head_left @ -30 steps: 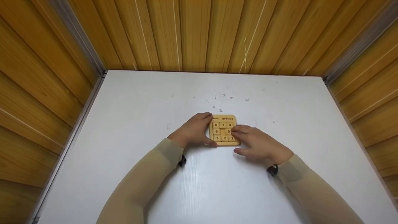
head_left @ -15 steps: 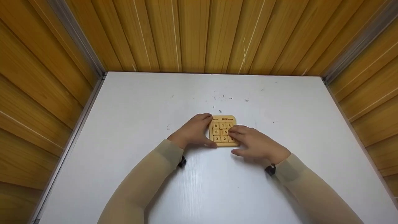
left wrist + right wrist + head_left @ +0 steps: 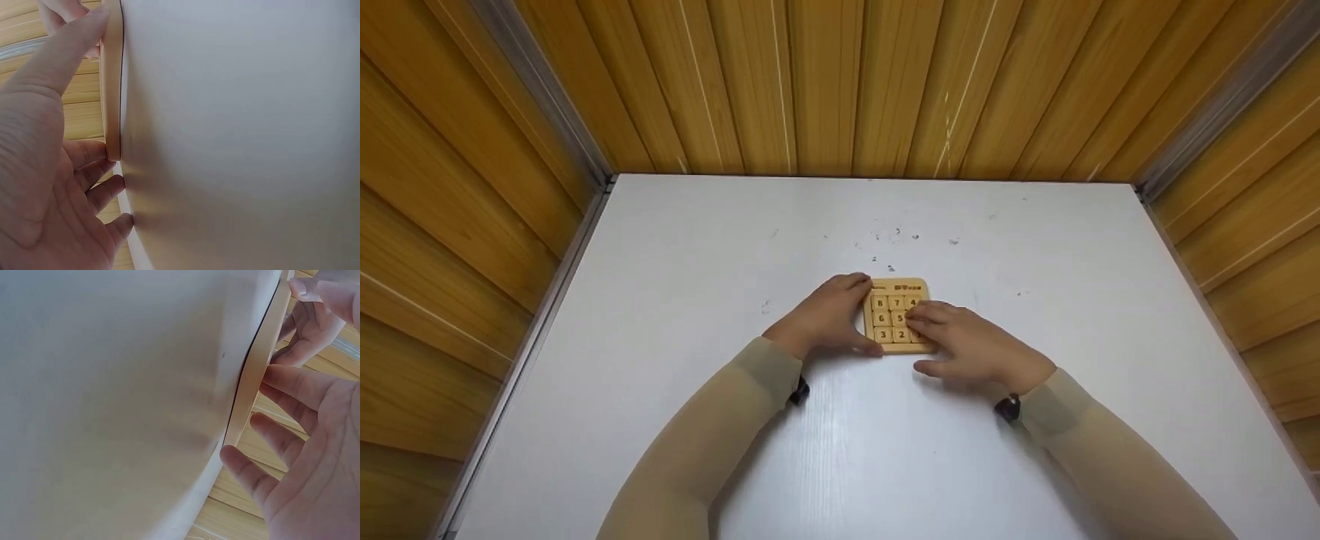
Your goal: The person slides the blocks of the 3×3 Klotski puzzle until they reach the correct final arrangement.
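A flat, pale wooden sliding number puzzle (image 3: pixel 901 348) lies on the white table. My left hand (image 3: pixel 829 311) holds it along the left side, with the thumb at the near corner and the forefinger at the far corner. In the left wrist view, the board's edge (image 3: pixel 113 84) sits between that thumb and forefinger. Fingertips of my right hand (image 3: pixel 979 341) touch the board's face at the tile marked 5 (image 3: pixel 899 319), in the middle of the grid. These fingers are nearly straight and cover part of the right column. The right thumb stands off the board.
The white table (image 3: pixel 720 240) carries small dark scuff marks (image 3: pixel 915 236) beyond the puzzle. Wood-plank panels (image 3: pixel 825 90) close off the back and both sides. Each wrist has a black strap device (image 3: pixel 1008 408).
Tile 5 has slid left from the right column to the middle of the grid, and my right hand has shifted left with it. The left hand keeps its hold.
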`<state>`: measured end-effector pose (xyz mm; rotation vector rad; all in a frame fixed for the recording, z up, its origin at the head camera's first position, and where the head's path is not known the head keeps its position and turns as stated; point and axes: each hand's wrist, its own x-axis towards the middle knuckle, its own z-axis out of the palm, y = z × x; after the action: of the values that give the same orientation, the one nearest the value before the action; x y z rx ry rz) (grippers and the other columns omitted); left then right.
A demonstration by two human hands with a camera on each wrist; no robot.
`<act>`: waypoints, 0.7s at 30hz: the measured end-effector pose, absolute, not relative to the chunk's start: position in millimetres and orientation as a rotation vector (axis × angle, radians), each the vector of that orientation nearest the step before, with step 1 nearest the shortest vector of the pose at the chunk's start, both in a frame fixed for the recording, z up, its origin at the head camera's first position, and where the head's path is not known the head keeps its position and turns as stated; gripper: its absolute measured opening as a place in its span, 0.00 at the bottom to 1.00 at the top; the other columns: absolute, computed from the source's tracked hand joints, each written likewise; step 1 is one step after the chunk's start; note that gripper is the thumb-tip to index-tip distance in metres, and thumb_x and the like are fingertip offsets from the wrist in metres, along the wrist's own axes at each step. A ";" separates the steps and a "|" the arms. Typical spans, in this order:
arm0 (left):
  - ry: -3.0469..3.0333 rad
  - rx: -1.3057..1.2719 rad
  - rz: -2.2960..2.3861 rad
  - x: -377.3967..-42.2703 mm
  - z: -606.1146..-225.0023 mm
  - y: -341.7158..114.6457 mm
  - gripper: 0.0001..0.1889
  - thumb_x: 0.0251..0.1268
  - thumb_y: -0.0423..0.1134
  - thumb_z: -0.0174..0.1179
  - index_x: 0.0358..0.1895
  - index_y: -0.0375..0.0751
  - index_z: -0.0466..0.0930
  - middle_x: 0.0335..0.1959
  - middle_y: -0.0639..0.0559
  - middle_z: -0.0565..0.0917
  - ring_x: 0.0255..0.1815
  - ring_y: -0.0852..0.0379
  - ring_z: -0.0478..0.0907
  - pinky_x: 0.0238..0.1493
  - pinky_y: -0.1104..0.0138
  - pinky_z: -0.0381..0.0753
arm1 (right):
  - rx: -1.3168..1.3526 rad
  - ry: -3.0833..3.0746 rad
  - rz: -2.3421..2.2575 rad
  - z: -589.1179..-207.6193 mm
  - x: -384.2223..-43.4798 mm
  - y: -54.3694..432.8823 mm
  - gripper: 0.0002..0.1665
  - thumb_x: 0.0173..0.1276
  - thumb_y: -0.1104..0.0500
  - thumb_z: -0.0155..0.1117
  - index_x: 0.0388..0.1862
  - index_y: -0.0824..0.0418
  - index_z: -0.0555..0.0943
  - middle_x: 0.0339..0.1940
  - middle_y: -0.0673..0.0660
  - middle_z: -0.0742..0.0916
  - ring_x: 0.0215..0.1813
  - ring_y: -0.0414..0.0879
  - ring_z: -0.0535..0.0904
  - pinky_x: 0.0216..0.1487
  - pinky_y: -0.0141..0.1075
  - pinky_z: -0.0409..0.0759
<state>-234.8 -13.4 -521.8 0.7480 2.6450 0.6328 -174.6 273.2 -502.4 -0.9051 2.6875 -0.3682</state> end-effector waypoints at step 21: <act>2.642 0.741 0.628 -230.9 -520.7 -13.2 0.69 0.55 0.69 0.85 0.93 0.42 0.56 0.96 0.50 0.58 0.97 0.49 0.53 0.98 0.58 0.53 | -0.939 2.706 -0.393 -503.3 -170.0 281.6 0.47 0.80 0.36 0.67 0.89 0.58 0.72 0.92 0.55 0.73 0.95 0.61 0.62 0.94 0.62 0.64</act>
<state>-230.9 -13.2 -520.7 0.7412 2.6421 0.6275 -170.0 281.6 -503.3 -0.9388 2.7065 -0.3929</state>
